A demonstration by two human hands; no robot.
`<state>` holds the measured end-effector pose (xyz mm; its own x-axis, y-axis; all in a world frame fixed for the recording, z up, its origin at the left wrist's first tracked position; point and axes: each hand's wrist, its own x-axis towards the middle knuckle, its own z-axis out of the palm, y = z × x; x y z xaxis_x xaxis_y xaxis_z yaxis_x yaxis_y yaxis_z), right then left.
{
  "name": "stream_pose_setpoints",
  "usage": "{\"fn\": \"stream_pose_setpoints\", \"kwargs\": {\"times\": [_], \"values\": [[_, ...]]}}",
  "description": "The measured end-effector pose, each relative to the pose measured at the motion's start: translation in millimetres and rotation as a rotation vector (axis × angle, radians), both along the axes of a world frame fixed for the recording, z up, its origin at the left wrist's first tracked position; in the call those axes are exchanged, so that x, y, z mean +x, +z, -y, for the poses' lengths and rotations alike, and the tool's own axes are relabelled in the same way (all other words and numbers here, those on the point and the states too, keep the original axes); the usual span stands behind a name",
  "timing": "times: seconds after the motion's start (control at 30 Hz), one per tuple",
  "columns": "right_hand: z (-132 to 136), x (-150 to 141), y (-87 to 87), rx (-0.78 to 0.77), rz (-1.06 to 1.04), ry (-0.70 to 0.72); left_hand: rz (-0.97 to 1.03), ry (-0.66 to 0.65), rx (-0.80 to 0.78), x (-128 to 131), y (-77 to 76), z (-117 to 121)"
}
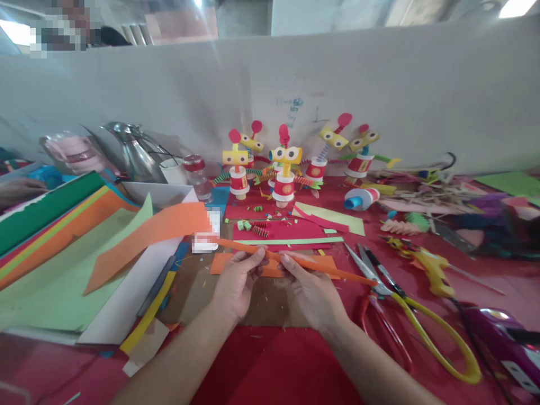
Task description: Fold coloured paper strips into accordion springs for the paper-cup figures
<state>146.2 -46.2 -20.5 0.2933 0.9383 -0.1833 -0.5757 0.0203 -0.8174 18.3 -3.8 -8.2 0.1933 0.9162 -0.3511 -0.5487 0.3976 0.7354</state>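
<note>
A long, narrow orange paper strip (341,272) stretches sideways between my two hands. My left hand (240,277) pinches it between thumb and fingers near the middle. Just to the right, my right hand (310,287) grips the same strip, thumb on top. The strip's ends stick out past both hands. Beneath them on the brown board (194,298) lies a wider orange paper piece (221,264), partly hidden by my hands. Behind it are a thin light green strip (312,241) and small coiled paper springs (260,231).
Several paper-cup figures (283,185) stand at the back by the white partition (169,84). To the right lie scissors with yellow handles (442,343), red-handled scissors (392,329) and a yellow glue gun (439,273). A box of coloured paper (76,270) is at left, near a metal jug (137,152).
</note>
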Motion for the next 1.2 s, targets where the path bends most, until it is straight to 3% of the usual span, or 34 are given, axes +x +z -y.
{"fn": "stream_pose_setpoints", "kwargs": {"times": [0.17,0.33,0.4,0.53,0.63,0.77,0.93,1.03,1.2], "values": [[-1,9,2.4,-0.023,0.049,-0.118,-0.054,0.175,0.060,-18,4.8,-16],[-3,15,5.9,0.019,0.025,-0.125,0.004,0.286,0.134,-33,11.5,-27],[-2,11,4.7,0.036,-0.003,-0.111,0.022,0.234,0.195,-24,11.2,-19],[0,0,0.1,0.000,-0.032,-0.037,-0.073,-0.055,0.191,0,5.0,3],[1,1,2.2,-0.044,-0.023,0.011,-0.132,-0.030,0.149,3,0.8,4],[-3,21,13.8,0.015,0.006,-0.114,-0.096,0.181,0.192,-11,3.7,-13],[-8,47,21.9,0.132,0.005,-0.314,-0.045,0.347,0.287,-24,11.4,-25],[-7,57,26.9,0.252,0.071,-0.506,-0.008,0.330,0.248,-27,11.8,-26],[7,76,47.8,0.344,0.070,-0.670,-0.112,0.226,0.234,-26,9.0,-26]]}}
